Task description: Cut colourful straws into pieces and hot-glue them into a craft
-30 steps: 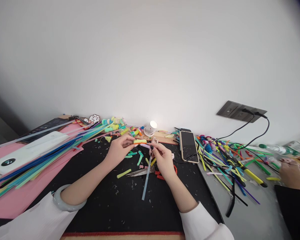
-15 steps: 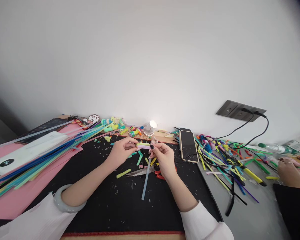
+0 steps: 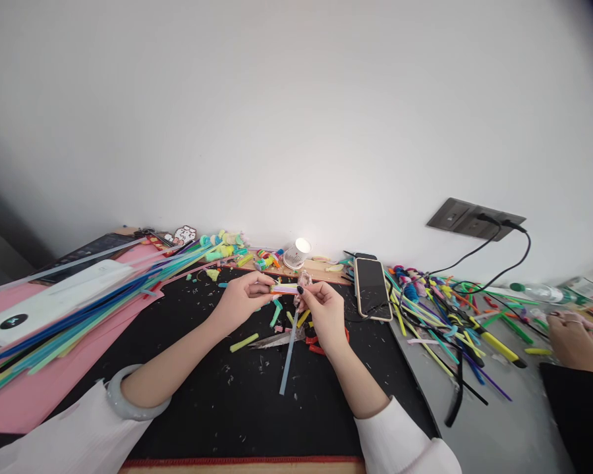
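Observation:
Both my hands meet over the black mat (image 3: 217,401). My left hand (image 3: 242,299) pinches the left end of a short bundle of straw pieces (image 3: 284,288), yellow and pale purple, held level. My right hand (image 3: 322,311) pinches its right end with dark-nailed fingers closed. Under the hands lie scissors (image 3: 275,340), a long pale blue straw (image 3: 288,355) and several cut straw bits in green, yellow and red.
A fan of long coloured straws (image 3: 79,309) and a white device (image 3: 54,299) lie on pink paper at the left. A phone (image 3: 371,287) rests right of my hands. Tangled straws and cables (image 3: 454,316) cover the grey surface. Another person's hand (image 3: 573,342) works at the far right.
The straw bundle has turned slightly between my fingers, its pale purple piece now showing more. Both hands stayed in place. The other person's hand shifted a little.

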The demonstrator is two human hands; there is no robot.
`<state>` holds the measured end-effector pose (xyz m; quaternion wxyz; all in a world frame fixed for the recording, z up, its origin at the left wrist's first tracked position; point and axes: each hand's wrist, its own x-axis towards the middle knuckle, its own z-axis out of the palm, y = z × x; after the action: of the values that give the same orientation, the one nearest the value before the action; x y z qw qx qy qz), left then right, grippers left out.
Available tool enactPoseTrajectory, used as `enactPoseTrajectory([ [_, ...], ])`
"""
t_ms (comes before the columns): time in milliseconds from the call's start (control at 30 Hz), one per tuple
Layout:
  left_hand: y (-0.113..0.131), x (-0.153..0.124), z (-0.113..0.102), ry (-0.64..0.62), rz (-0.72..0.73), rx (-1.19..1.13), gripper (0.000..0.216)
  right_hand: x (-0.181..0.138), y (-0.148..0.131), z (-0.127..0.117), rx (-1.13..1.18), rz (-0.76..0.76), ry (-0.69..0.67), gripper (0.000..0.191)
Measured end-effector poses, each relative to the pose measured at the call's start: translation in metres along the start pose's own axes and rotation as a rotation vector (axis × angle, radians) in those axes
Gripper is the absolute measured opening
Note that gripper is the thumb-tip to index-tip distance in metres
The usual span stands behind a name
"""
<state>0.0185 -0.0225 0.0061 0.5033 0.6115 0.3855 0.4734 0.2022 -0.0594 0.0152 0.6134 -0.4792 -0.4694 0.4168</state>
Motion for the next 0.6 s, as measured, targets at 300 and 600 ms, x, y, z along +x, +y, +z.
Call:
enactPoseTrajectory([
  [300,0.006,-0.002,0.001,-0.014,-0.067,-0.026,0.035,0.001,0.0,-0.002,-0.066,-0.013,0.004,0.034],
  [600,0.011,-0.002,0.002,-0.001,-0.042,-0.028,0.043,0.001,0.001,-0.002,-0.125,-0.039,0.006,0.029],
])
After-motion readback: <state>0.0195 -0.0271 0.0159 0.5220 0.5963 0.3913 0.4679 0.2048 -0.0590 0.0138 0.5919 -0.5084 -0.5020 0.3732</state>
